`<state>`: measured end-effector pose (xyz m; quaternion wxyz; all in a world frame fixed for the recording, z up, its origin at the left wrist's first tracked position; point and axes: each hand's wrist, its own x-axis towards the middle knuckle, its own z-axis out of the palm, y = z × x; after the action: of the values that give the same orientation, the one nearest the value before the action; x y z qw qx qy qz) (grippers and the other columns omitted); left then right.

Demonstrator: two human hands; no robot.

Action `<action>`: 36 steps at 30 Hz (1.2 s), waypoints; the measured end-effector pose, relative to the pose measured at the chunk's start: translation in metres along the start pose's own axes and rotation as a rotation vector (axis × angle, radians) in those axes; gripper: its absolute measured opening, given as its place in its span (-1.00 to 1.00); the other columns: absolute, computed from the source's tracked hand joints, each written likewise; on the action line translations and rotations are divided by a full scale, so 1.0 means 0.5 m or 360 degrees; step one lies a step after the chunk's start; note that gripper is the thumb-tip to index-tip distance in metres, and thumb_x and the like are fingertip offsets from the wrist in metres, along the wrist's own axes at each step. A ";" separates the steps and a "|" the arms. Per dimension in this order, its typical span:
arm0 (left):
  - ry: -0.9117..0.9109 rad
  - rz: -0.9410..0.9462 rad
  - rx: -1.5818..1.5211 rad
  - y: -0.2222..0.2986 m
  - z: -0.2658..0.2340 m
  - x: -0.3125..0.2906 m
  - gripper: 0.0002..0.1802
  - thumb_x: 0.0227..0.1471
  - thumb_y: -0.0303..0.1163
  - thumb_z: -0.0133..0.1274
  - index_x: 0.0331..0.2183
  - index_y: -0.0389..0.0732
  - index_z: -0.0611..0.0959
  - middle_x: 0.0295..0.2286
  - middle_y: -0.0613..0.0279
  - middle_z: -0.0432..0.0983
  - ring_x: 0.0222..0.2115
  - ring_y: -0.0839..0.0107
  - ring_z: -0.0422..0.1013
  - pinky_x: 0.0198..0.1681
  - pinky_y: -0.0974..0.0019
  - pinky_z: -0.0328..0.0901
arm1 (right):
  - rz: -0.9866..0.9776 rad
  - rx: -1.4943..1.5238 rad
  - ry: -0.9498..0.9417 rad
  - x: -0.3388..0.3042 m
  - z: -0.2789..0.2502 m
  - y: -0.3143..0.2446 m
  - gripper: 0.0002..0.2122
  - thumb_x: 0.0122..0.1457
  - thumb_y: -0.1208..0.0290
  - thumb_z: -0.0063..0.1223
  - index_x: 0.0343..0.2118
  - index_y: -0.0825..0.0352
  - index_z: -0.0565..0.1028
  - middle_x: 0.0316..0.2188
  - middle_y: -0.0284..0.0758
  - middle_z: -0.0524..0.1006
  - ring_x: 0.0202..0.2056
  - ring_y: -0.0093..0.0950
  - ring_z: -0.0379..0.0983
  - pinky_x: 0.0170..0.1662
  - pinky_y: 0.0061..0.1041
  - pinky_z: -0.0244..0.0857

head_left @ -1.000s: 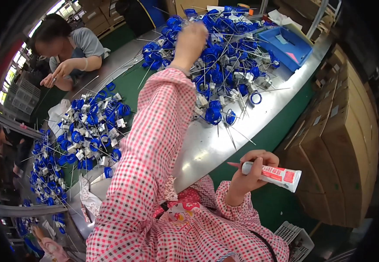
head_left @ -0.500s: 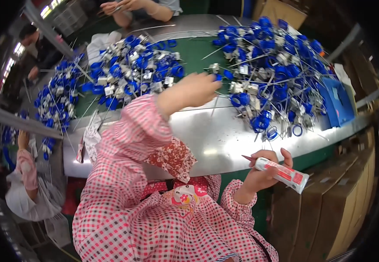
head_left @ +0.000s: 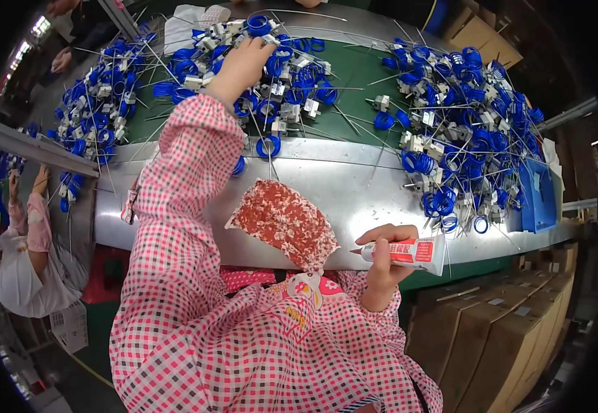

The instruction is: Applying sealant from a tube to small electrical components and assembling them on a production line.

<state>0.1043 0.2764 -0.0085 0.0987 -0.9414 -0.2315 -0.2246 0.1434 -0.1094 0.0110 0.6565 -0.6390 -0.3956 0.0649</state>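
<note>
Head view: glue tube (head_left: 409, 252) between right-hand fingers (head_left: 379, 241), nozzle leftward.

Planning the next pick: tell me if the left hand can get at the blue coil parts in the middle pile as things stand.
Probably yes. The left hand is stretched out over the middle pile and seems to touch the parts already, with nothing in between. The right hand holds a tube near the table edge.

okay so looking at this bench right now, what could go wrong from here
The left hand reaches far over the table into a tangled heap of blue wire coils; lifting one could drag its neighbours, and the coils near the metal edge might fall. The stiff wire ends could prick the fingers. The right hand holds a small white tube with its nozzle pointing at the patterned cloth, so a squeeze might smear it.
</note>
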 end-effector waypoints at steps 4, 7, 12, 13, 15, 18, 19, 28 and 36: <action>-0.0095 0.0223 -0.0013 -0.038 -0.022 0.010 -0.56 -0.26 -0.65 -0.09 -0.21 -0.17 0.43 -0.26 0.14 0.32 -0.19 0.20 0.24 -0.19 0.24 0.25 | 0.0029 0.0287 0.0213 -0.015 0.011 -0.007 -0.73 0.06 0.20 -0.21 -0.50 0.35 0.19 -0.77 -0.21 0.41 -0.76 -0.56 0.21 -0.62 -0.66 0.07; -0.0029 0.0215 -0.0223 -0.058 -0.076 -0.015 -0.67 -0.26 -0.57 0.02 -0.30 -0.20 0.45 -0.30 0.18 0.33 -0.20 0.19 0.25 -0.18 0.24 0.23 | 0.0066 0.0188 0.0545 -0.010 0.018 0.002 -0.67 0.08 0.11 -0.33 -0.49 0.35 0.18 -0.83 -0.20 0.38 -0.79 -0.54 0.21 -0.62 -0.68 0.08; -0.0045 -0.0115 -0.1187 -0.054 -0.098 -0.077 -0.77 -0.14 -0.45 0.05 -0.33 -0.21 0.44 -0.40 0.16 0.38 -0.26 0.21 0.31 -0.21 0.28 0.23 | 0.0031 0.0156 0.0655 0.010 0.015 0.001 -0.71 0.07 0.16 -0.39 -0.48 0.35 0.17 -0.86 -0.20 0.35 -0.80 -0.52 0.20 -0.62 -0.67 0.09; -0.0316 -0.0067 -0.1080 -0.035 -0.108 -0.083 -0.74 -0.08 -0.50 0.00 -0.25 -0.24 0.40 -0.28 0.13 0.39 -0.22 0.32 0.33 -0.19 0.42 0.20 | 0.0049 0.0135 0.0672 0.016 0.018 0.004 -0.72 0.06 0.17 -0.41 -0.48 0.35 0.17 -0.87 -0.21 0.35 -0.81 -0.52 0.19 -0.62 -0.66 0.09; -0.0179 0.0195 -0.0581 -0.029 -0.101 -0.085 -0.66 -0.09 -0.46 0.01 -0.19 -0.25 0.38 -0.21 0.08 0.36 -0.20 0.26 0.32 -0.16 0.34 0.22 | 0.0031 0.0119 0.0631 0.020 0.024 0.012 -0.73 0.06 0.19 -0.41 -0.48 0.34 0.17 -0.87 -0.21 0.34 -0.81 -0.51 0.19 -0.62 -0.65 0.09; 0.0257 0.0019 -0.0508 -0.081 -0.094 -0.065 -0.56 -0.09 -0.39 0.03 -0.12 -0.25 0.33 -0.20 0.03 0.33 -0.17 0.18 0.31 -0.13 0.28 0.22 | -0.0084 0.0085 0.0558 0.024 0.033 0.011 -0.75 0.06 0.22 -0.42 -0.48 0.34 0.17 -0.87 -0.22 0.34 -0.83 -0.51 0.17 -0.63 -0.64 0.09; 0.0121 -0.0153 -0.0466 -0.091 -0.095 -0.067 -0.60 -0.04 -0.28 -0.01 -0.15 -0.26 0.38 -0.22 0.00 0.33 -0.22 0.16 0.32 -0.19 0.26 0.24 | -0.0073 0.0121 0.0594 0.022 0.037 0.006 -0.75 0.07 0.23 -0.42 -0.48 0.34 0.17 -0.87 -0.22 0.34 -0.83 -0.51 0.16 -0.64 -0.64 0.09; -0.0464 -0.0246 -0.0445 -0.104 -0.114 -0.145 -0.53 -0.10 -0.06 0.03 -0.27 -0.25 0.48 -0.31 -0.01 0.36 -0.31 0.10 0.32 -0.23 0.23 0.25 | 0.0089 0.0264 0.0627 0.013 0.052 0.009 -0.75 0.07 0.22 -0.43 -0.45 0.34 0.17 -0.87 -0.28 0.31 -0.81 -0.53 0.15 -0.66 -0.64 0.08; 0.0018 -0.0210 -0.0287 -0.084 -0.108 -0.222 -0.36 -0.25 -0.18 0.17 -0.10 -0.18 0.33 -0.16 0.08 0.22 -0.16 0.10 0.22 -0.11 0.23 0.20 | 0.0102 0.0215 0.0599 0.022 0.068 0.005 -0.75 0.05 0.19 -0.40 -0.47 0.31 0.19 -0.85 -0.29 0.31 -0.79 -0.55 0.17 -0.65 -0.64 0.08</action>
<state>-0.0243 0.2541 -0.0097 -0.0002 -0.9279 -0.2711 -0.2560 0.1315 -0.0758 0.0092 0.7578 -0.6066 -0.2402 -0.0084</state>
